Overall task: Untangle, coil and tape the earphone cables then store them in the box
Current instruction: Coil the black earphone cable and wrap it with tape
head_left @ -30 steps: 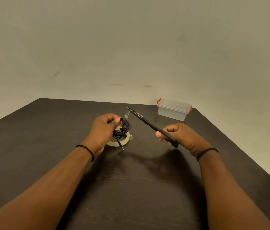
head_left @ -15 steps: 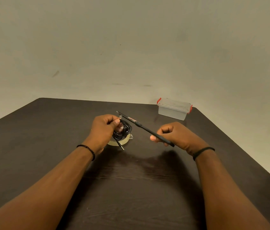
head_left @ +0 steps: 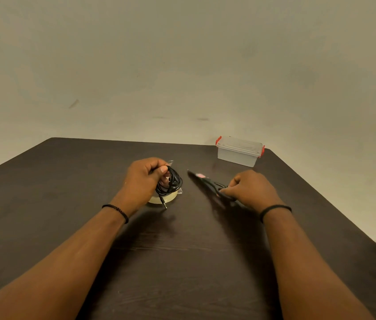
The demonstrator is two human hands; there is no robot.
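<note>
Scissors (head_left: pixel 207 184) lie low by the table (head_left: pixel 67 181), gripped in the right hand (head_left: pixel 250 189); left hand (head_left: pixel 144 179) pinches the coiled earphone cable (head_left: pixel 170 182) over the tape roll (head_left: pixel 162 199), probably for taping. Box (head_left: pixel 238 152) sits closed beyond.

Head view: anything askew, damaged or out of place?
Nothing stands out. Left hand holds the coiled cable over the tape roll; right hand holds scissors, blurred, low over the table. Box sits upright, lid closed.
</note>
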